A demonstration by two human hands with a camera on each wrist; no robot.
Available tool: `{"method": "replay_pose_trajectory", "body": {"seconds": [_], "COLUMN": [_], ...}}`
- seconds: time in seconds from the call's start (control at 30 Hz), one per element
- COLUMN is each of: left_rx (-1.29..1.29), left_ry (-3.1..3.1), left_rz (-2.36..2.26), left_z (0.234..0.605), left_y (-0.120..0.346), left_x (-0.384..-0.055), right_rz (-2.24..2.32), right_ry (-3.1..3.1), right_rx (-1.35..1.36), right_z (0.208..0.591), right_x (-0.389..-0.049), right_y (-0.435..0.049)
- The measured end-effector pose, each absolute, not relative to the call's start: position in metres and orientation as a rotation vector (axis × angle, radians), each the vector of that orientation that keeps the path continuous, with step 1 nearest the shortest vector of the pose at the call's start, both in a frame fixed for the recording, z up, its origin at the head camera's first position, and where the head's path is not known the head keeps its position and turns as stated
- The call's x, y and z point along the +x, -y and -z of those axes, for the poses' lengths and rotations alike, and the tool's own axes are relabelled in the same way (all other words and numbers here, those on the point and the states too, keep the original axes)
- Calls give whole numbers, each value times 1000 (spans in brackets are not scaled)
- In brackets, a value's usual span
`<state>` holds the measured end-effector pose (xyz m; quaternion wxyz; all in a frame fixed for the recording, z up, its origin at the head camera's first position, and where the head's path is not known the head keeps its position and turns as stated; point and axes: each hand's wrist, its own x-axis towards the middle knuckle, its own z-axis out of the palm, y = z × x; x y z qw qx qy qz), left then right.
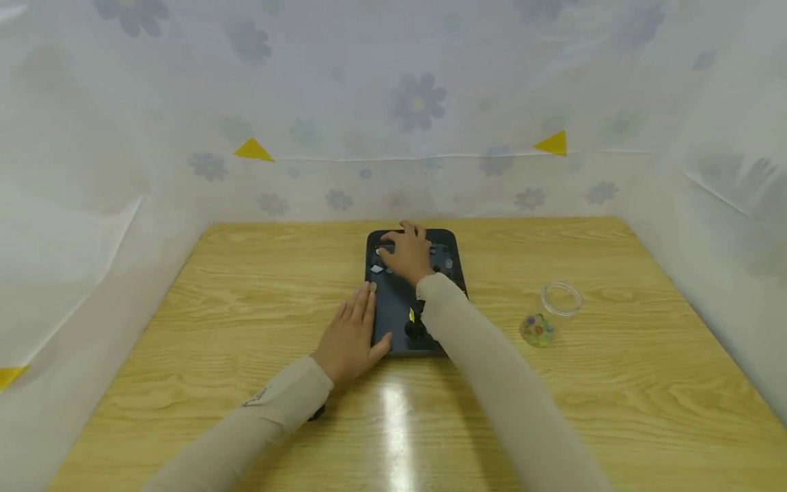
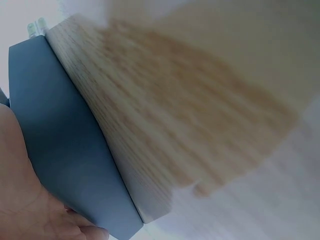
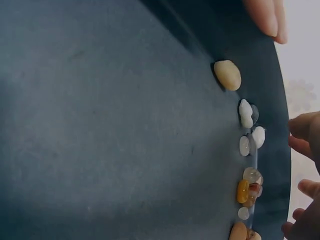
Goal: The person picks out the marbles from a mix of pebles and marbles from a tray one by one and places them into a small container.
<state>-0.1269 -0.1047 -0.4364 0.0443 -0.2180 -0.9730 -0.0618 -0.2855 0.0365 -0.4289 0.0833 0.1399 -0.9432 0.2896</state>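
A dark tray (image 1: pixel 393 321) lies on the table with small stones gathered along its far end. My left hand (image 1: pixel 350 335) rests along the tray's left edge, fingers straight and thumb over the near edge. Its fingertips are close to a pale yellow pebble (image 3: pixel 227 75). My right hand (image 1: pixel 408 253) is over the far end, fingers spread and slightly bent, holding nothing visible. In the right wrist view, white stones (image 3: pixel 245 114), an amber stone (image 3: pixel 243 191) and clear ones line the tray's wall. The left wrist view shows the tray's outer side (image 2: pixel 65 125) against my left hand.
To the right of the tray, colourful glass pieces (image 1: pixel 537 331) sit in a clear container, with a clear ring-shaped rim (image 1: pixel 561 298) beside them. Flowered white sheeting (image 1: pixel 393 184) encloses the wooden table (image 1: pixel 277 273) at the back and sides.
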Motion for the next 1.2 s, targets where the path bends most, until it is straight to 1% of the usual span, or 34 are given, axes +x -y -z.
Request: {"method": "replay_pose_trajectory", "body": {"seconds": [0.2, 0.37, 0.7, 0.97, 1.2], "left_rx": [-676, -673, -672, -643, -667], "left_ry": [2970, 2987, 3001, 3020, 2996], "left_rz": [186, 183, 181, 181, 195], "left_z": [436, 435, 437, 440, 440], "left_y": [105, 105, 107, 113, 109], "left_x": [-127, -127, -127, -124, -126], "right_rz": [-717, -608, -461, -493, -420], "right_ry": [2981, 3055, 3148, 3140, 3149], "right_rx": [426, 462, 404, 442, 390], "right_z": [429, 436, 439, 441, 442], "right_x": [-284, -289, -289, -286, -287], "right_y": [-33, -27, -18, -12, -14]}}
